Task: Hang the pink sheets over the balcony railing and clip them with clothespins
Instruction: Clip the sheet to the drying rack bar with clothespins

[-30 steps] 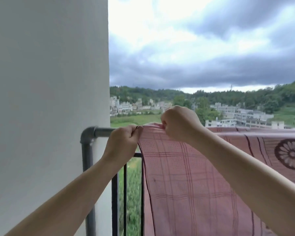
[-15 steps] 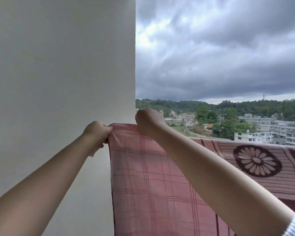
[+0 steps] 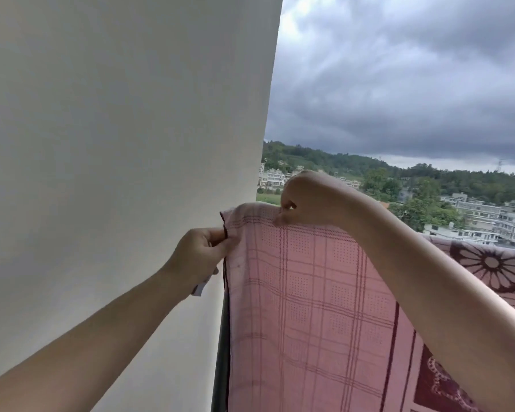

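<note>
A pink checked sheet (image 3: 304,307) with dark red lines and flower motifs hangs over the balcony railing, covering its top bar. My left hand (image 3: 201,254) pinches the sheet's dark-hemmed left edge just below the top corner. A small pale object pokes out under that hand; I cannot tell what it is. My right hand (image 3: 306,197) pinches the sheet's top fold on the rail, a little to the right of the corner. Only the railing's dark corner post (image 3: 222,361) shows, beside the wall.
A plain white wall (image 3: 116,159) fills the left half, right against the sheet's left edge. Beyond the rail lie open air, green hills and white buildings (image 3: 482,218) far below, under a dark cloudy sky.
The view has swung left and closer to the wall. My left hand has slipped from the top corner down the sheet's left edge. My right hand stays on the top fold.
</note>
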Demonstrator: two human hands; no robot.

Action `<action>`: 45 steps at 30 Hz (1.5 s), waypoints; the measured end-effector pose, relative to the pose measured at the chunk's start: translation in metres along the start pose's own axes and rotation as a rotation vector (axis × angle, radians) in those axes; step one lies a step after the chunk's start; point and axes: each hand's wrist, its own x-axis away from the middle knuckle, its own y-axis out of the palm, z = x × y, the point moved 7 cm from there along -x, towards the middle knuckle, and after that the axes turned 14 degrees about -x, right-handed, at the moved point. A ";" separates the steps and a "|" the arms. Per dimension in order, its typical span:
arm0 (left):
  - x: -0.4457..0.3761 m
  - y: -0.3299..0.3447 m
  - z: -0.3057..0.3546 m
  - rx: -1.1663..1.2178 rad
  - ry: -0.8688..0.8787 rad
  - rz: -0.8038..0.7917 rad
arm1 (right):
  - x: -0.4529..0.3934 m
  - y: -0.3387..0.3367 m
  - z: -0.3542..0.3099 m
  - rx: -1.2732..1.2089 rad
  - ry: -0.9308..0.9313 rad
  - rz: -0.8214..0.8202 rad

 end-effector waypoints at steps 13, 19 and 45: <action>0.013 -0.080 0.011 0.128 0.083 0.308 | -0.013 -0.033 -0.050 0.114 -0.141 0.220; -0.040 -0.046 -0.005 -0.146 -0.013 0.298 | -0.015 -0.010 -0.029 0.117 0.054 0.305; 0.027 0.050 -0.157 0.098 -0.196 -0.308 | -0.013 0.149 -0.120 0.391 0.001 -0.242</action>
